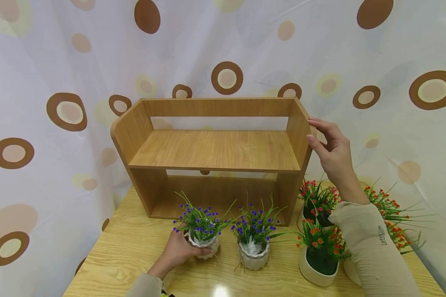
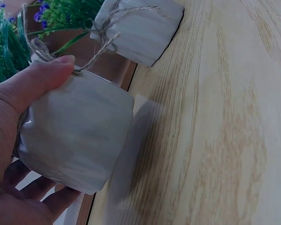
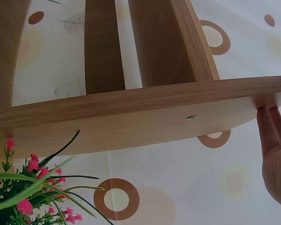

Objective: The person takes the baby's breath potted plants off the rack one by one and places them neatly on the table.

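Observation:
My left hand [image 1: 179,250] holds a white pot [image 2: 79,129] of purple flowers, its thumb over the near side by the twine and its fingers curled round the other side. The pot is close over the table, before the shelf's lower opening. A second white pot [image 1: 254,259] with purple flowers stands just to its right. Up at the right, my right hand [image 1: 333,150] touches the upper side panel of the wooden shelf [image 1: 215,150]. In the right wrist view, its extended fingers [image 3: 268,126] meet the panel's outer face.
Red-flowered plants [image 1: 321,198] and an orange-flowered plant in a white pot [image 1: 318,274] crowd the table's right side, partly hidden by my right sleeve [image 1: 375,247]. Behind the shelf hangs a patterned curtain [image 1: 260,45]. The wooden table [image 1: 115,255] extends to the left.

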Demonstrator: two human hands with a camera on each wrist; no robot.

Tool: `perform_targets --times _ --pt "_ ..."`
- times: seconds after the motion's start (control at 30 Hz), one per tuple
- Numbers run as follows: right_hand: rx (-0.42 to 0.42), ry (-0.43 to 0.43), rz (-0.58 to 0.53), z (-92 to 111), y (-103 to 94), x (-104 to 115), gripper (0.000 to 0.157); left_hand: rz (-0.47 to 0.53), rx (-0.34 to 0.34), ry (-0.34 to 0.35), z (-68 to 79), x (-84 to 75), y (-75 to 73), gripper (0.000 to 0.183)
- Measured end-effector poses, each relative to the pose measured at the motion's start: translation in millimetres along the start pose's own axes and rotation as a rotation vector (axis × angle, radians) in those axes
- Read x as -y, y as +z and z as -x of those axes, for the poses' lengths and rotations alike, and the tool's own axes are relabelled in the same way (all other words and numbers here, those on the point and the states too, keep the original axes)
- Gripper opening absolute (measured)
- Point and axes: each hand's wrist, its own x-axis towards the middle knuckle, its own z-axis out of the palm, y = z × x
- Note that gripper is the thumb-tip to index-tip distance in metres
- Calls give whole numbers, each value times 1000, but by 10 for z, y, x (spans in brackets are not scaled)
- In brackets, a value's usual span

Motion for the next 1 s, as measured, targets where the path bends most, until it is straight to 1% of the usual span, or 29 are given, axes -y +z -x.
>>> perform_targets --times 0.17,0.4,0.63,0.83,1.0 --pt "-1 -2 -5 -4 3 -4 40 -10 -11 -10 -8 39 -6 92" --pt "1 -4 -6 2 -1 -17 40 16 -2 -18 -8 83 6 91" --pt "3 -4 -14 1 -3 -29 41 -5 -10 -30 -6 122 18 93" --pt "3 -4 -18 2 1 -32 41 7 8 -50 15 156 27 93" --pt "2 -6 -16 3 1 -29 41 26 27 -46 10 162 28 90"
